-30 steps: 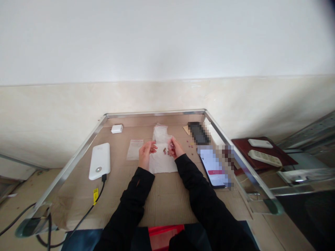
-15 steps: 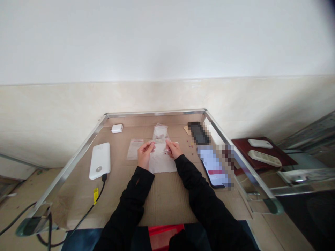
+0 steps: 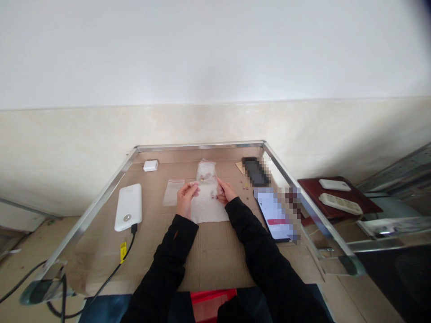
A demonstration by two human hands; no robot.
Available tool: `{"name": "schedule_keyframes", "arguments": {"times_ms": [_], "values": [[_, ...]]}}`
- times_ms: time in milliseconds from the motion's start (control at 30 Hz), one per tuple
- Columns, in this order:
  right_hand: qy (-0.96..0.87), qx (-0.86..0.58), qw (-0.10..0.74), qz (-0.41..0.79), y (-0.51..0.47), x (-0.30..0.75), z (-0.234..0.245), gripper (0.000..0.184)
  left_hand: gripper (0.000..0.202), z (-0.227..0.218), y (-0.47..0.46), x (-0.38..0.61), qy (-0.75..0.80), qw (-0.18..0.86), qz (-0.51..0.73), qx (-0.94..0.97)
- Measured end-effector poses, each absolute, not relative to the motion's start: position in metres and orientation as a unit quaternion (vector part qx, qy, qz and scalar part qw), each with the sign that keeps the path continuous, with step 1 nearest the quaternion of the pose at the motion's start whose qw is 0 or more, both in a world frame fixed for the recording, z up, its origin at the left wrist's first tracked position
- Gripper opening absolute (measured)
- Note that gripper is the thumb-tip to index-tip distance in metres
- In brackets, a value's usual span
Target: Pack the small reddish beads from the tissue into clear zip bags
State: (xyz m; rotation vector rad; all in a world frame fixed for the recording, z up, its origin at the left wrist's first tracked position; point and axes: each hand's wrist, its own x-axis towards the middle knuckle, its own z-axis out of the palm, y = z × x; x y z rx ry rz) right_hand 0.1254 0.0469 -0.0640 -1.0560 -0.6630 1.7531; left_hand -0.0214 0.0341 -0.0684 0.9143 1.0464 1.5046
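A power bank (image 3: 128, 206) is lying at left, a phone (image 3: 276, 226) at right. Between them, a sheet (image 3: 209, 214) is lying beneath a held bag (image 3: 213, 187)

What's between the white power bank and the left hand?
A flat clear bag on brown cardboard, close to the left hand; from bag to power bank, just bare cardboard. Shows in the head view.

Makeshift indoor workspace: cardboard-topped table (image 3: 215, 260), power strip (image 3: 340, 203) beside.
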Motion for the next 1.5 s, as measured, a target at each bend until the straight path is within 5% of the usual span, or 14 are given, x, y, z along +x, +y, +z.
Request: {"name": "schedule_keyframes", "arguments": {"times_ms": [267, 433, 700, 933, 1500], "values": [[-0.357, -0.49, 0.476, 0.637, 0.047, 0.12, -0.066, 0.044, 0.032, -0.065, 0.03, -0.021, 0.464, 0.541, 0.565, 0.416], [-0.508, -0.544, 0.517, 0.423, 0.048, 0.128, -0.072, 0.044, 0.031, -0.066, 0.035, -0.031, 0.482, 0.46, 0.63, 0.399], [-0.681, -0.667, 0.284, 0.108, 0.041, 0.13, -0.08, 0.039, 0.023, -0.069, 0.043, -0.066, 0.519, 0.35, 0.683, 0.376], [-0.726, -0.657, 0.184, 0.086, 0.042, 0.125, -0.075, 0.034, 0.017, -0.079, 0.048, -0.094, 0.597, 0.235, 0.684, 0.346], [-0.728, -0.657, 0.183, 0.07, 0.037, 0.122, -0.066, 0.022, 0.027, -0.072, 0.037, -0.088, 0.792, 0.013, 0.424, 0.439]]}}
